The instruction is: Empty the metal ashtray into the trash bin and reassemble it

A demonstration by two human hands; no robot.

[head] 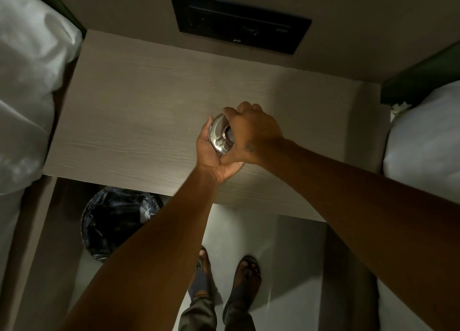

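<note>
one round, shiny metal ashtray [221, 137] sits tilted above the pale wood-grain desk [139, 121], cupped from below in the left hand [211, 154]. the right hand [251, 131] closes its fingers [230, 111] on its top rim. one black-lined trash bin [117, 221] stands on the floor below.

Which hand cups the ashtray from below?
The left hand, palm up beneath the ashtray; the right hand grips it from above.

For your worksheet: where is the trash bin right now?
In the head view, the trash bin sits lower left on the floor, partly under the table's front edge.
</note>
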